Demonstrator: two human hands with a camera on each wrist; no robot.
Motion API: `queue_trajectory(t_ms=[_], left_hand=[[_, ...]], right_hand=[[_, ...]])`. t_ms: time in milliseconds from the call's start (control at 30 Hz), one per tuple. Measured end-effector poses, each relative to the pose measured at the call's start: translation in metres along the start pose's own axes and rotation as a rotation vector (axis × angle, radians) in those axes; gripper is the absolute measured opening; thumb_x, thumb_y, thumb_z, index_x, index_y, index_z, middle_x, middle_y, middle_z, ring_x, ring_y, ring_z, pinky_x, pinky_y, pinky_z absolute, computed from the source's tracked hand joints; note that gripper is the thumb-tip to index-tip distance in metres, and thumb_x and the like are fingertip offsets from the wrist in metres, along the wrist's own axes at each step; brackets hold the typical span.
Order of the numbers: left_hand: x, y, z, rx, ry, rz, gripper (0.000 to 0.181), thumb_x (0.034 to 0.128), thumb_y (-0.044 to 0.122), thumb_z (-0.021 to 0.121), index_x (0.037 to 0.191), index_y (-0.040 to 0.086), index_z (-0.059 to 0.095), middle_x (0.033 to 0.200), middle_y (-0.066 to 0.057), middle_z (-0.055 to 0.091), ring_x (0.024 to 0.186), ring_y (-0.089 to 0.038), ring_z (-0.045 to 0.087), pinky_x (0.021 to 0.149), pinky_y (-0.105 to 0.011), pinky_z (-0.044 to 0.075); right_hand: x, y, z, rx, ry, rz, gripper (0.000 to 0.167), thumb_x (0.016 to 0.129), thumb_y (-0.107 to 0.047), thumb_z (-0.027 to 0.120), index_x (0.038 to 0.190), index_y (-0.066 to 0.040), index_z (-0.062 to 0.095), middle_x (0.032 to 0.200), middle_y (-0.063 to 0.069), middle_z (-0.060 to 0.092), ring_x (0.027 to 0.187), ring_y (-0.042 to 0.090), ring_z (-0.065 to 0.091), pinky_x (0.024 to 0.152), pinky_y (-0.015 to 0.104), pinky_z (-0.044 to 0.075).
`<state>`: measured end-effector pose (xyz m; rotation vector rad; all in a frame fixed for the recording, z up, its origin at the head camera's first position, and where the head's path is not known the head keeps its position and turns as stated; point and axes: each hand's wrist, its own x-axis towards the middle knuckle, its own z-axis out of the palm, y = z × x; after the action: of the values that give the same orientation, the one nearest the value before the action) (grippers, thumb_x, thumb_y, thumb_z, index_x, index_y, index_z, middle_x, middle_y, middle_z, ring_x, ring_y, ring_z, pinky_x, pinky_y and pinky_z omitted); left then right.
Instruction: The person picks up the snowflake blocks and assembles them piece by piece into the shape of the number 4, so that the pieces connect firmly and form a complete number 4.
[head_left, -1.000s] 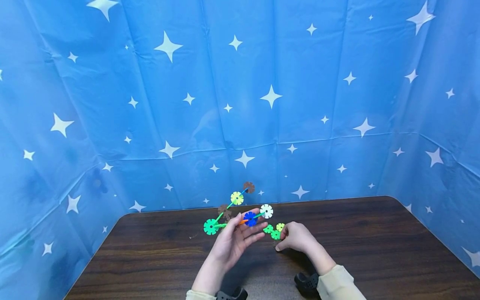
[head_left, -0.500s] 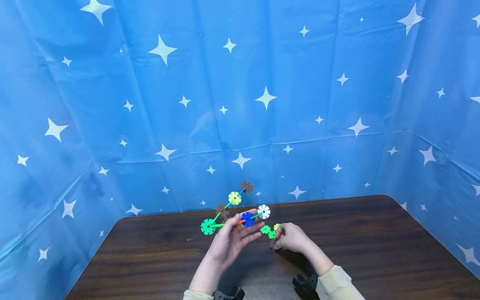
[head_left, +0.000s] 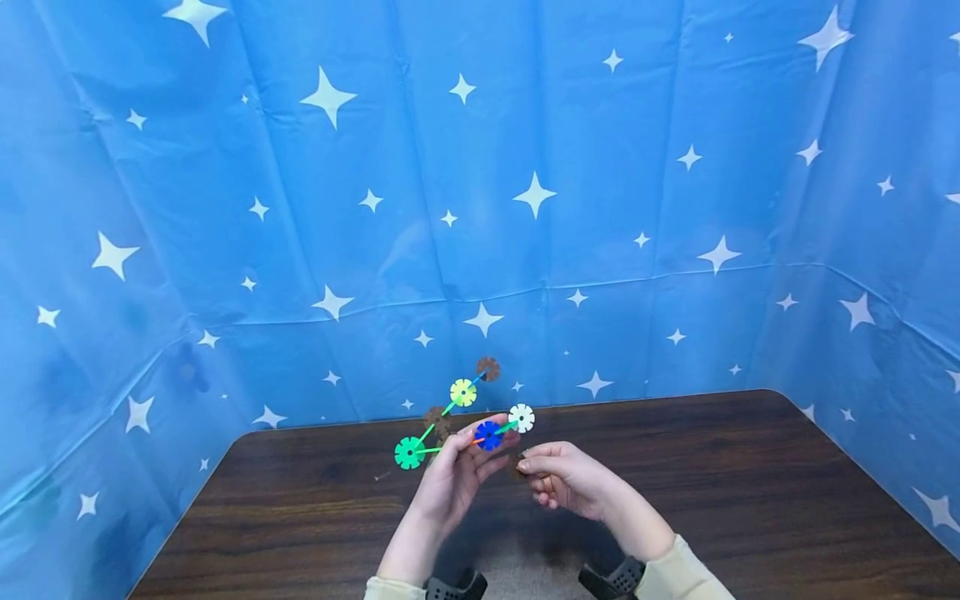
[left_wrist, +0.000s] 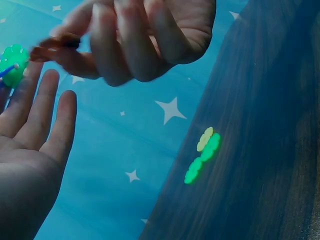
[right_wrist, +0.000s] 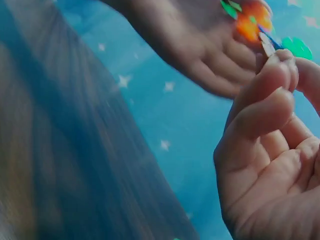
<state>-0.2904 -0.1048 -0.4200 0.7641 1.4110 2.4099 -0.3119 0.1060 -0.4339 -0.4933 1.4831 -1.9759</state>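
Observation:
My left hand (head_left: 450, 483) holds a chain of interlocking snowflake discs in the air, its thumb and fingers around the middle. Along the chain I see a green disc (head_left: 408, 452), a yellow disc (head_left: 462, 392), a brown disc (head_left: 488, 369), a blue disc (head_left: 488, 436) and, at the end nearest my right hand, a white disc (head_left: 521, 418). Between thumb and fingertips my right hand (head_left: 577, 483) pinches a loose brown snowflake disc (left_wrist: 55, 46), close to the white one. Whether the two discs touch cannot be told.
On the dark wooden table (head_left: 300, 517) lie loose green discs (left_wrist: 202, 159) and a yellow one (left_wrist: 205, 139), hidden behind my right hand in the head view. A blue star-patterned curtain (head_left: 480, 208) surrounds the table's back and sides.
My right hand has picked up the loose brown disc from the table beside the green and yellow discs and moved left and up to the chain. The left hand stays nearly in place.

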Motion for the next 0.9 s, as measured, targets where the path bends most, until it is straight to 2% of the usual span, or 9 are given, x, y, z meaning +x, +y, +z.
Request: queue_trajectory(t_ms=[100, 200, 367, 567, 900], left_hand=[[-0.002, 0.0, -0.001, 0.0, -0.004, 0.002, 0.042, 0.1039, 0.022, 0.027, 0.129, 0.013, 0.06, 0.129, -0.002, 0.061, 0.125, -0.022, 0.052, 0.103, -0.039, 0.039], [-0.003, 0.001, -0.001, -0.003, -0.024, 0.012, 0.044, 0.1036, 0.021, 0.025, 0.127, 0.014, 0.062, 0.13, -0.001, 0.061, 0.125, -0.021, 0.052, 0.104, -0.039, 0.038], [-0.004, -0.001, -0.002, -0.005, -0.053, 0.014, 0.045, 0.1032, 0.02, 0.024, 0.127, 0.015, 0.062, 0.126, -0.003, 0.063, 0.124, -0.02, 0.053, 0.103, -0.037, 0.037], [-0.003, -0.004, 0.001, 0.001, -0.062, 0.012, 0.045, 0.102, 0.02, 0.025, 0.126, 0.016, 0.062, 0.122, -0.002, 0.064, 0.117, -0.017, 0.056, 0.096, -0.034, 0.04], [-0.002, -0.008, 0.004, -0.043, -0.093, 0.019, 0.044, 0.102, 0.021, 0.026, 0.127, 0.012, 0.061, 0.122, -0.006, 0.065, 0.114, -0.017, 0.058, 0.092, -0.032, 0.042]], right_hand=[[0.0, 0.002, 0.01, 0.077, -0.131, -0.016, 0.019, 0.1, -0.014, 0.05, 0.09, -0.014, 0.066, 0.065, -0.007, 0.058, 0.053, 0.001, 0.056, 0.049, 0.015, 0.046], [0.0, 0.004, 0.016, 0.143, -0.205, -0.018, 0.023, 0.102, -0.014, 0.045, 0.092, -0.013, 0.066, 0.068, -0.007, 0.06, 0.054, 0.001, 0.057, 0.05, 0.013, 0.046], [0.001, 0.006, 0.021, 0.168, -0.238, -0.031, 0.028, 0.102, -0.012, 0.041, 0.089, -0.013, 0.065, 0.069, -0.007, 0.061, 0.055, 0.002, 0.057, 0.049, 0.014, 0.045], [0.001, 0.007, 0.024, 0.211, -0.279, -0.057, 0.027, 0.103, -0.01, 0.035, 0.095, -0.013, 0.062, 0.073, -0.006, 0.061, 0.057, 0.002, 0.056, 0.051, 0.013, 0.044], [0.002, 0.007, 0.026, 0.297, -0.375, -0.084, 0.035, 0.105, -0.011, 0.03, 0.102, -0.012, 0.065, 0.077, -0.008, 0.064, 0.061, 0.001, 0.056, 0.054, 0.015, 0.045]])
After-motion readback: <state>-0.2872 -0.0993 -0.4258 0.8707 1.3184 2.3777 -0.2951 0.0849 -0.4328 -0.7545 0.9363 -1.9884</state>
